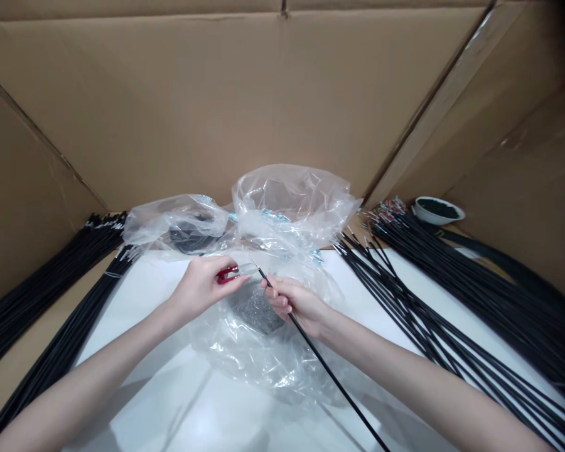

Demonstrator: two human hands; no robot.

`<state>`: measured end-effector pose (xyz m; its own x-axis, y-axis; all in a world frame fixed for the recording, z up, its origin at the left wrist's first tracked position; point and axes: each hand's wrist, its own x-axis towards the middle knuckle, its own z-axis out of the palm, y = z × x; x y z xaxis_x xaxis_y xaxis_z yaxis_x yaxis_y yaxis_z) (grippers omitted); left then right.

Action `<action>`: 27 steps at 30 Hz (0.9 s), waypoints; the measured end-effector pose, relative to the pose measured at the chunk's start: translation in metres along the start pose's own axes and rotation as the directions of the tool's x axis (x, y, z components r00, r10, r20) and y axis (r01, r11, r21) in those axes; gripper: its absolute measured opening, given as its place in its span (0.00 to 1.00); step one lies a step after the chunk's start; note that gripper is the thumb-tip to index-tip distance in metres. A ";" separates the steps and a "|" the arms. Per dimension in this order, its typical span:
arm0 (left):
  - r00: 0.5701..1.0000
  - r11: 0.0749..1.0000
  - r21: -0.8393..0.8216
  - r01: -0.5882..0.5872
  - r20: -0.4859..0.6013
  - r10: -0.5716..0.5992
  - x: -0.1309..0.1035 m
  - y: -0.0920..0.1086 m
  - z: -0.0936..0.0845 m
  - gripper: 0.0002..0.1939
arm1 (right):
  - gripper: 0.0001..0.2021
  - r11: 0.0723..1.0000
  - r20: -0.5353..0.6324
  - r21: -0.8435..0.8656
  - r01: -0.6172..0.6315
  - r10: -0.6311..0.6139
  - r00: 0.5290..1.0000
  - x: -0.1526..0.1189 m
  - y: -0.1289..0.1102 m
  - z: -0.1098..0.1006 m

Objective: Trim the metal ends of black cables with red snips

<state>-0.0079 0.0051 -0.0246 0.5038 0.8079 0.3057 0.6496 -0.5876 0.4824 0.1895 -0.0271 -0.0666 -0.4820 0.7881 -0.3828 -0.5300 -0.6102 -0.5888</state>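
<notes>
My left hand [211, 282] is closed around a small red-handled hand tool [226, 275], its kind partly hidden by my fingers. Thumb and fingers of my right hand [294, 301] grip a black cable [327, 369] near its end. From that cable's tip a thin, pale stripped end [254, 262] points up and left, close to the tool; I cannot tell whether they touch. Below both hands lies a clear plastic bag [258, 307] with a mass of small grey pieces inside, too fine to name.
More clear plastic bags [292, 194] stand at the back, against cardboard walls [245, 94]. Bundles of black cables lie along the left [61, 270] and right [405, 301] sides. A white bowl [437, 218] with dark green contents sits at the back right. The table top [155, 402] is white.
</notes>
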 end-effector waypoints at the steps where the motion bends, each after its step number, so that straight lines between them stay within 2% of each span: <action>1: 1.000 1.000 -0.013 0.004 -0.008 -0.004 -0.001 0.000 0.002 0.16 | 0.09 1.000 0.000 -0.008 0.000 0.000 1.000 0.000 0.000 0.001; 7: 0.995 0.999 -0.017 0.028 0.093 -0.026 0.002 0.001 0.007 0.16 | 0.17 0.963 -0.061 -0.244 0.118 -0.137 0.989 -0.002 0.004 0.005; 10: 0.985 0.997 -0.038 0.068 0.162 -0.061 0.005 0.000 0.006 0.18 | 0.18 0.943 -0.057 -0.296 0.154 -0.179 0.982 -0.002 0.006 0.006; 15: 0.959 0.966 -0.200 0.161 0.263 -0.106 0.006 -0.006 0.011 0.19 | 0.18 0.946 -0.044 -0.289 0.145 -0.165 0.985 -0.005 0.007 0.009; 20: 0.932 0.887 -0.376 0.269 0.335 -0.140 0.008 -0.010 0.016 0.20 | 0.15 0.960 -0.071 -0.254 0.119 -0.141 0.987 -0.009 0.005 0.013; 24: 0.902 0.852 -0.392 0.346 0.390 -0.186 0.012 -0.012 0.013 0.20 | 0.09 0.979 -0.092 -0.192 0.073 -0.092 0.991 -0.008 0.000 0.013; 27: 0.913 0.867 -0.375 0.329 0.361 -0.190 0.013 -0.014 0.008 0.20 | 0.07 0.991 -0.132 -0.133 0.020 -0.038 0.990 -0.003 -0.002 0.009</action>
<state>-0.0056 0.0237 -0.0341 0.5419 0.8334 -0.1089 0.5154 -0.2271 0.8263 0.1859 -0.0291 -0.0579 -0.3650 0.8144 -0.4512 -0.4421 -0.5781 -0.6858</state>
